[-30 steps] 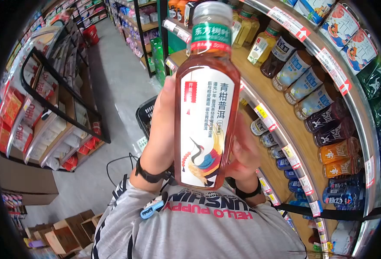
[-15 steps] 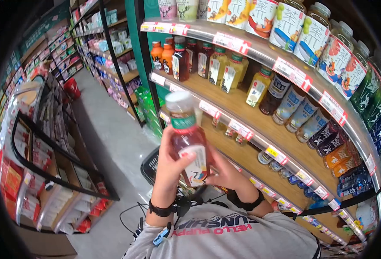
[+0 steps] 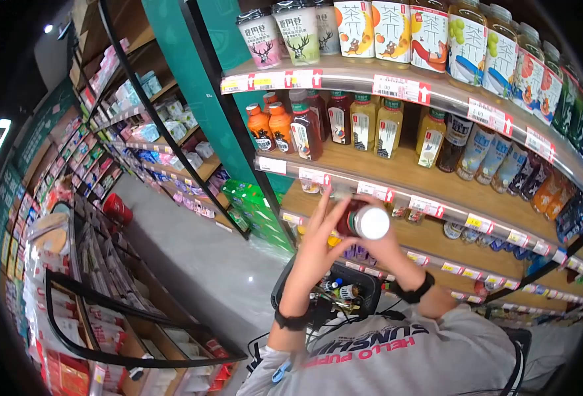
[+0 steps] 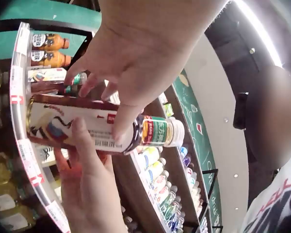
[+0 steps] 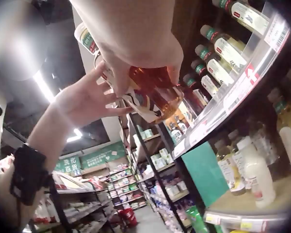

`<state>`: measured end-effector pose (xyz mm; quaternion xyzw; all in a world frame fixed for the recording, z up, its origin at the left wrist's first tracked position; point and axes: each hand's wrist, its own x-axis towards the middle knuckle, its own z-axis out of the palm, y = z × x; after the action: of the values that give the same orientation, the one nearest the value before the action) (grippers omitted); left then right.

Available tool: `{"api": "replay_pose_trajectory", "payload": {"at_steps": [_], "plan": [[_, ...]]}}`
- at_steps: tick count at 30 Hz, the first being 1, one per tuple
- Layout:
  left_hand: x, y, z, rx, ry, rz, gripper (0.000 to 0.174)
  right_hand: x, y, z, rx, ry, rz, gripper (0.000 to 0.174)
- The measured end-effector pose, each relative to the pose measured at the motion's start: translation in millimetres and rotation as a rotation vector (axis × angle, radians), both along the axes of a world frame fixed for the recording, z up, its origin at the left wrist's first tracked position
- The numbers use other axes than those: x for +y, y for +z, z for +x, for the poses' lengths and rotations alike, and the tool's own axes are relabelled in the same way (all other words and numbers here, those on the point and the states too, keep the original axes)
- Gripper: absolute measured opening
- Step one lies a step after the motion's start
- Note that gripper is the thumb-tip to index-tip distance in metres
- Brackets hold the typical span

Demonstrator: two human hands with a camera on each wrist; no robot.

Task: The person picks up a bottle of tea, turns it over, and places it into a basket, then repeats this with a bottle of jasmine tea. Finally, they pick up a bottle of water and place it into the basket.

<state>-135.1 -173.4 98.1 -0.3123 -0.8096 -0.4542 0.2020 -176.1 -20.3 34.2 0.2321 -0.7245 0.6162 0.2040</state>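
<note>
A bottle of dark reddish tea [image 3: 373, 223] with a white cap and a crane label points its cap toward the head camera. My right hand [image 3: 389, 248] grips it around the body; in the left wrist view the thumb [image 4: 82, 133] presses on the label. Beside the bottle, my left hand [image 3: 319, 231] has its fingers spread and extended, the thumb lying against the label near the bottle's shoulder in the left wrist view. Similar dark tea bottles [image 3: 307, 129] stand on the shelf just beyond.
Ahead and to the right curve drink shelves [image 3: 344, 173] with price strips, holding orange bottles [image 3: 280, 129] and yellow tea bottles [image 3: 389, 129]. Below my hands is a black basket [image 3: 280, 282] with items inside. A black-framed rack [image 3: 139, 362] stands left; a red bucket [image 3: 117, 208] is down the aisle.
The bottle has gone from upright with its label facing me to cap toward the head camera. My left fingers have spread away from it. The head view has turned toward the shelves.
</note>
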Motion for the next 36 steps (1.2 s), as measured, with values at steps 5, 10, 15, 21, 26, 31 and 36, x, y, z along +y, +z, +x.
{"api": "replay_pose_trajectory", "payload": {"at_steps": [5, 10, 15, 21, 26, 31, 36], "plan": [[8, -23, -47, -0.071, -0.023, 0.13, 0.09, -4, 18, -66, 0.276, -0.099, 0.025, 0.058], [2, -54, -107, -0.057, -0.091, 0.213, 0.091, -21, 39, -109, 0.276, -0.159, 0.023, 0.064], [-10, -77, -123, -0.121, -0.099, 0.028, 0.089, -28, 12, -178, 0.166, -0.203, -0.014, 0.079], [-11, -100, -132, -0.159, -0.111, -0.081, 0.083, -32, 14, -212, 0.102, -0.218, -0.029, 0.073], [-6, -119, -119, -0.292, -0.143, -0.021, 0.076, -35, 2, -230, 0.109, -0.43, 0.058, 0.07], [3, -126, -107, -0.374, -0.169, 0.031, 0.066, -41, 14, -222, -0.054, -0.578, 0.12, 0.063], [24, -138, -99, -0.481, -0.177, 0.103, 0.063, -45, 4, -219, 0.1, -0.561, 0.168, 0.073]]}}
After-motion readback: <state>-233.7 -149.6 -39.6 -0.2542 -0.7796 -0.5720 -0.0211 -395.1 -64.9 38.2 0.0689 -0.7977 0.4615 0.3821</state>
